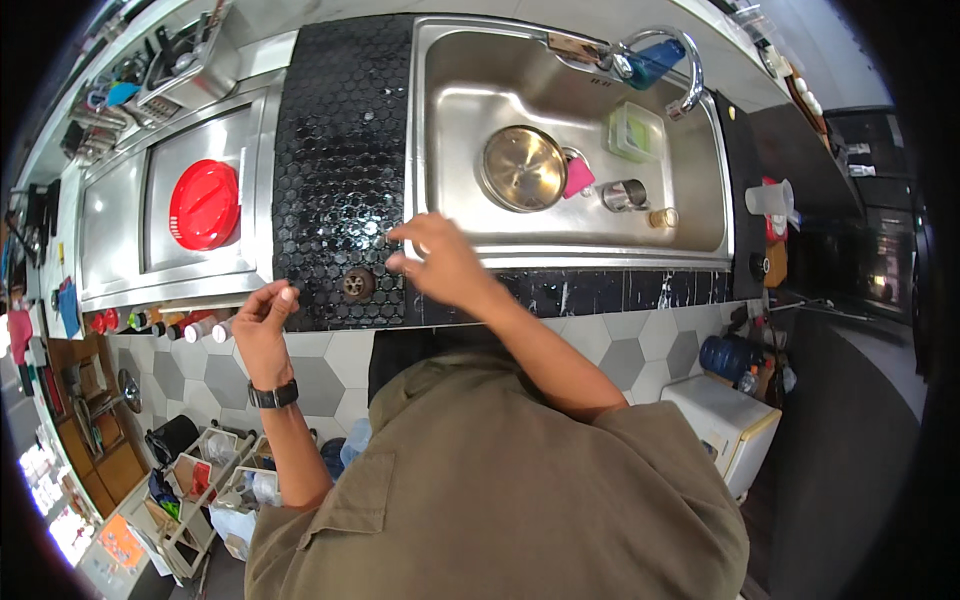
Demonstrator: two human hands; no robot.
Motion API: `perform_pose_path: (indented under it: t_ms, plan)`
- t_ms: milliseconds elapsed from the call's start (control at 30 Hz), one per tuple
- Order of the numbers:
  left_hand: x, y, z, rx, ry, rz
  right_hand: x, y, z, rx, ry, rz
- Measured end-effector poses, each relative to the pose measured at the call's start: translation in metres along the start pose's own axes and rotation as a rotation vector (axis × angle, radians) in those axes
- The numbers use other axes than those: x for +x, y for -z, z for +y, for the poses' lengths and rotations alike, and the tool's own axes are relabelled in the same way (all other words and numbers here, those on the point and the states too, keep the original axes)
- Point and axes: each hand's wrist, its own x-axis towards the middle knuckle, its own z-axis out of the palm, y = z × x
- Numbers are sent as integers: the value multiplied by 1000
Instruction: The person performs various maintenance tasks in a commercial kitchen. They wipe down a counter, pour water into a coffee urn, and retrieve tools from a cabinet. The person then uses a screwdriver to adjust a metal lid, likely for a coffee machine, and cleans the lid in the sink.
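My left hand (264, 335), with a dark watch at the wrist, is at the front edge of the black tiled counter (340, 120). Its thumb and fingertips are pressed together; whatever may be between them is too small to name. Over the sink's front left corner hangs my right hand (445, 268), thumb and index finger apart, nothing seen in it. Between the hands a small round brown piece with holes in its top (357, 284) sits on the tiles. The steel sink (470, 235) holds a round metal pan or lid (524, 168), a pink cloth or sponge (578, 176) and a steel cup (624, 195).
A red plastic lid or plate (204, 205) lies on the steel panel at left. Behind it stands a utensil rack (195, 75). A curved faucet (692, 80) rises at the sink's back right, beside a blue bottle (655, 63). A clear green-tinted container (635, 132) is in the sink.
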Motion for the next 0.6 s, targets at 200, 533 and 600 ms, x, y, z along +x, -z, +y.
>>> perform_pose_path:
  t_ms: [200, 533, 600]
  plan:
    - [-4, -64, 19, -305, 102, -114, 0, 98, 192, -245, -351, 126]
    - [-66, -135, 25, -486, 154, -62, 26, 106, 322, -550, -293, -538]
    - [-75, -144, 27, -521, 152, -44, 24, 100, 334, -573, -231, -531]
